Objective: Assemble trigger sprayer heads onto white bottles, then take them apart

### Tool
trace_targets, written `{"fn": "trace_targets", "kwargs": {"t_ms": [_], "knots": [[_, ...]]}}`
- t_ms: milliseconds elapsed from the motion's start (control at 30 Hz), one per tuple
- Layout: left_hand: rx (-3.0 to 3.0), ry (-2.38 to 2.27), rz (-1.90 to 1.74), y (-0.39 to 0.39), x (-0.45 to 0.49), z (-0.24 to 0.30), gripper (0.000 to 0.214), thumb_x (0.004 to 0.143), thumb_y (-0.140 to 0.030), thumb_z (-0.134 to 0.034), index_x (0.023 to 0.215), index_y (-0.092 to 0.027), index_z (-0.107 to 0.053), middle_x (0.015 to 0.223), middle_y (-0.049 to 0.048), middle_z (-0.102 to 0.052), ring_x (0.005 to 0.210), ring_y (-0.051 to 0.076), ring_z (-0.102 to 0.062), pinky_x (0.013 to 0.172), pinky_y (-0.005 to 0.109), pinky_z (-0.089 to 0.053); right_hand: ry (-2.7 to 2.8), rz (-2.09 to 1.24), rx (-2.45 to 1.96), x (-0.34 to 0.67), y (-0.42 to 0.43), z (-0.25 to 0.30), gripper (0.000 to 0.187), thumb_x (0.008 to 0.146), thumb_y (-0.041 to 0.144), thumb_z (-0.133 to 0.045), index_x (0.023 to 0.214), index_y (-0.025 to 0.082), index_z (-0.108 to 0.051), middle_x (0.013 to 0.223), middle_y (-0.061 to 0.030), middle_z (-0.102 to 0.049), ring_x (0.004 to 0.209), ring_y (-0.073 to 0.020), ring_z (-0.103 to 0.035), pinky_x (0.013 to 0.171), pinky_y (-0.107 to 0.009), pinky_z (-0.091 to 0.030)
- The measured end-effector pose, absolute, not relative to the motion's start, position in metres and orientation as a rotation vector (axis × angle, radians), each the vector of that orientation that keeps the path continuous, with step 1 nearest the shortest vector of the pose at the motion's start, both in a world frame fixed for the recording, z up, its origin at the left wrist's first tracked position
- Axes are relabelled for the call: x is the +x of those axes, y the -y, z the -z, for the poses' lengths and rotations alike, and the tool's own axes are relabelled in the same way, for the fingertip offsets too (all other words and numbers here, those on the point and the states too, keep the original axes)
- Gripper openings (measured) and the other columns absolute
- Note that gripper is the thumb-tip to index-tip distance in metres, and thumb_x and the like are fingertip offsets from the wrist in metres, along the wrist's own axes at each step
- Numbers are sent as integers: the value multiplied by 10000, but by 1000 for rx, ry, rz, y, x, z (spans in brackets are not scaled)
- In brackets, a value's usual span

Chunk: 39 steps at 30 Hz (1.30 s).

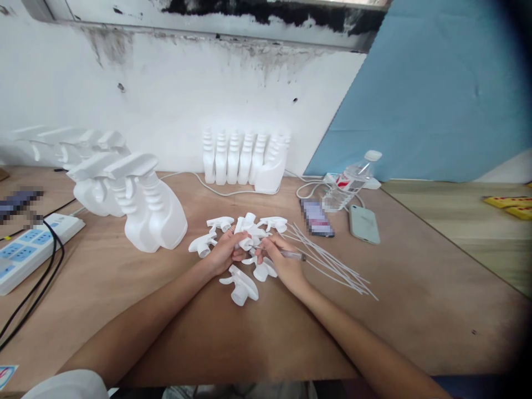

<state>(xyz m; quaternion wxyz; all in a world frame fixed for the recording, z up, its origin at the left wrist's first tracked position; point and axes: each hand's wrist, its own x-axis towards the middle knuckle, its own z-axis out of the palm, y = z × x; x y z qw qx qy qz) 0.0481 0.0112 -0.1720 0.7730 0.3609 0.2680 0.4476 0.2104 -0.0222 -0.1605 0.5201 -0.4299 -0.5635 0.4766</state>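
Note:
In my left hand (226, 252) is a white trigger spray head (245, 243), pinched between thumb and fingers. My right hand (282, 260) grips a slim screwdriver-like tool with a clear handle (293, 255), its thin shaft pointing at the held head; whether the tip touches it I cannot tell. Several loose spray heads lie around my hands, among them one in front (241, 285), one to the left (203, 244) and one behind (274, 223). Thin white dip tubes (332, 260) lie in a loose bundle right of my right hand.
White bottles stand at the left (153, 216), some topped with spray heads, and in a row (235, 158) along the wall. A power strip (33, 249) with black cables lies far left. A water bottle (349, 180), a phone (316, 217) and a pale green phone-like device (364, 224) are at the right.

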Motion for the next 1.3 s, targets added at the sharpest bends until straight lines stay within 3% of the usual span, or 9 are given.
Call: {"fn": "trace_targets", "kwargs": {"t_ms": [167,267,433,567,733,933,1133,1300], "knots": [[696,-566,-949,-14,47,173,318,773,-357,-710,770,-156,-464,551,-83,-384,411,10,-225,384,140,-155,1253,-1294,-997,207,22,156,350,869,474,-584,705,167,-612,702,-29,-669,516,-128,-599,545,-285,-523],[668,-554,-942,-16,46,173,318,772,-350,-705,737,-152,-458,548,-77,-390,407,8,-229,377,139,-157,1398,-1220,-1035,207,24,156,363,900,480,-537,751,169,-651,706,-37,-675,600,-150,-632,651,-315,-548],[638,-558,-928,-17,44,174,299,786,-356,-687,740,-139,-486,582,-58,-442,405,-1,-226,363,125,-158,1766,-874,-1001,212,23,158,302,952,389,-484,833,200,-686,717,-29,-680,737,-161,-647,766,-317,-530],[591,-543,-862,-18,43,178,274,806,-362,-664,767,-135,-515,571,-61,-455,383,-6,-200,345,113,-158,2074,-530,-779,217,17,161,200,940,315,-528,1027,234,-689,962,-61,-702,888,-172,-659,806,-311,-530],[567,-494,-767,-18,44,180,327,825,-403,-621,675,-142,-492,436,-90,-323,349,4,-161,331,112,-166,2349,-130,-758,219,15,161,260,915,273,-560,1153,274,-665,1081,-66,-685,983,-215,-640,894,-392,-507],[554,-528,-794,-17,45,177,316,825,-408,-622,698,-151,-487,445,-87,-349,351,12,-194,330,107,-173,2379,86,-652,221,12,161,310,912,214,-568,1216,263,-606,1319,-80,-604,1220,-232,-552,999,-430,-476],[565,-520,-846,-15,44,176,290,843,-380,-613,725,-140,-501,498,-72,-387,376,14,-224,353,120,-193,2298,157,-607,231,11,160,259,916,189,-533,1140,231,-657,1271,-94,-645,1109,-230,-626,901,-430,-522],[613,-487,-895,-12,45,171,278,828,-383,-623,763,-148,-491,532,-60,-400,394,28,-270,366,143,-190,2034,-6,-731,243,12,149,260,900,165,-512,1056,218,-713,1196,-107,-685,1064,-246,-651,907,-447,-519]]}}
